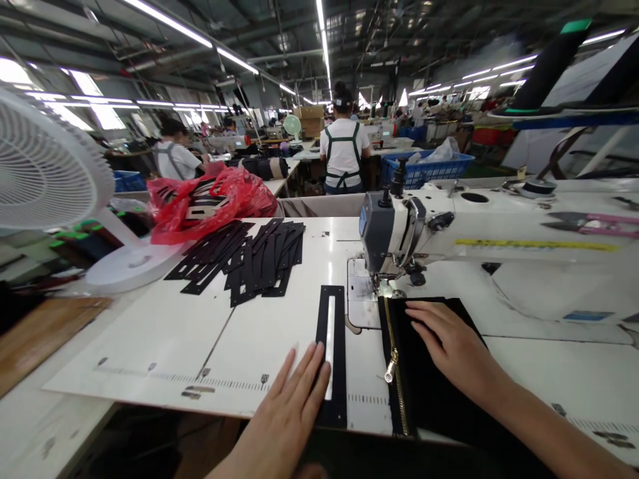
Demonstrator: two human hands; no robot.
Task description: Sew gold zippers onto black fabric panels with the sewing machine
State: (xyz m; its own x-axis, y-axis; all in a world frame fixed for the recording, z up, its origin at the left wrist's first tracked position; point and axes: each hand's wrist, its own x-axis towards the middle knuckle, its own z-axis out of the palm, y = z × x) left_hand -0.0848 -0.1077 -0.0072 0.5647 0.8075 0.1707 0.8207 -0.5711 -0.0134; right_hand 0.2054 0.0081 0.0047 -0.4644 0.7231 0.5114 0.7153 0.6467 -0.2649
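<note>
Flat on the white table, my left hand (301,386) has its fingers stretched out over the lower left edge of a black slotted strip (337,332). My right hand (452,342) rests with fingers extended on a black fabric piece (424,392). Along that fabric's left edge runs a gold zipper (399,396) with its metal zipper pull (391,368) about halfway down. The fabric's top edge reaches the presser foot of the sewing machine (394,246). Bare table separates the strip from the zipper.
A loose pile of black slotted strips (259,259) lies at the back left, beside a red plastic bag (214,196). A white fan (124,259) stands further left. Pink-handled thread snips (594,223) lie on the machine arm. Other people work beyond the table.
</note>
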